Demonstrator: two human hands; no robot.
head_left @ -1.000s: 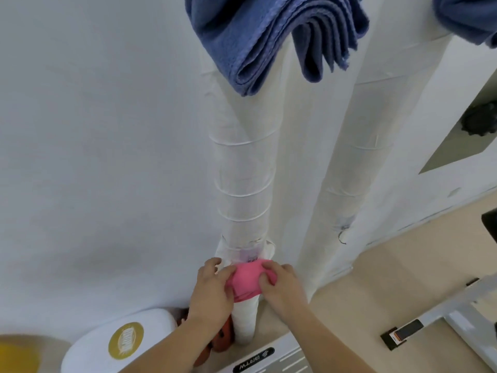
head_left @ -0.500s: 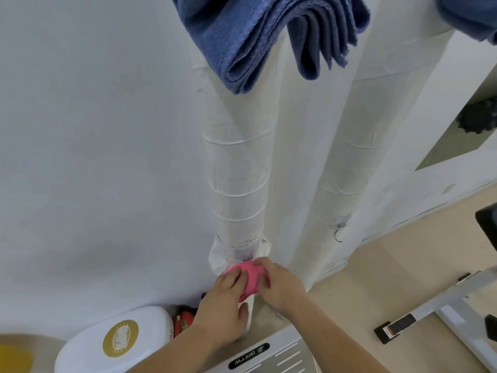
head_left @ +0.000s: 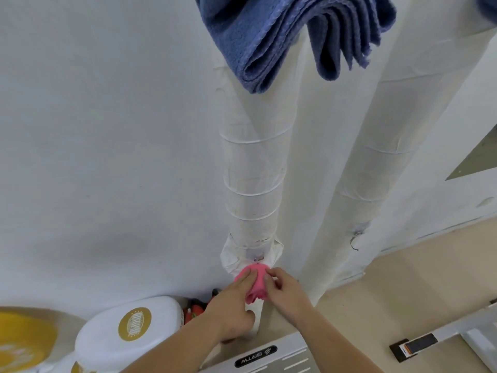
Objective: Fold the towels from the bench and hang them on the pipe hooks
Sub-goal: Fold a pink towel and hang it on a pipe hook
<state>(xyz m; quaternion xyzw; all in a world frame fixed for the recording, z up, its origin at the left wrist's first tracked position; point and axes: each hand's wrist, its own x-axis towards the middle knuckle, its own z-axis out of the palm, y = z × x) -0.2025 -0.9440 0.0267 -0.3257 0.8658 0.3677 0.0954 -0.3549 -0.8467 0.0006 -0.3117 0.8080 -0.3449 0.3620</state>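
A small folded pink towel (head_left: pixel 256 285) hangs low on the left white wrapped pipe (head_left: pixel 252 184), just under a metal hook (head_left: pixel 257 257). My left hand (head_left: pixel 231 305) touches the towel's left side with its fingers laid on it. My right hand (head_left: pixel 285 290) pinches the towel's right edge. A folded blue towel (head_left: pixel 290 36) hangs high on the same pipe. An empty hook (head_left: pixel 354 242) sticks out of the right pipe (head_left: pixel 376 157).
A white tub with a gold round label (head_left: pixel 129 335) and a yellow lid (head_left: pixel 24 340) stand on the floor at the lower left. A white machine edge (head_left: pixel 258 356) lies below my hands. A metal frame (head_left: pixel 457 337) crosses the floor at the lower right.
The pink towel has settled lower on the pipe under the hook. My left hand slid down its side and my right hand shifted to its right edge.
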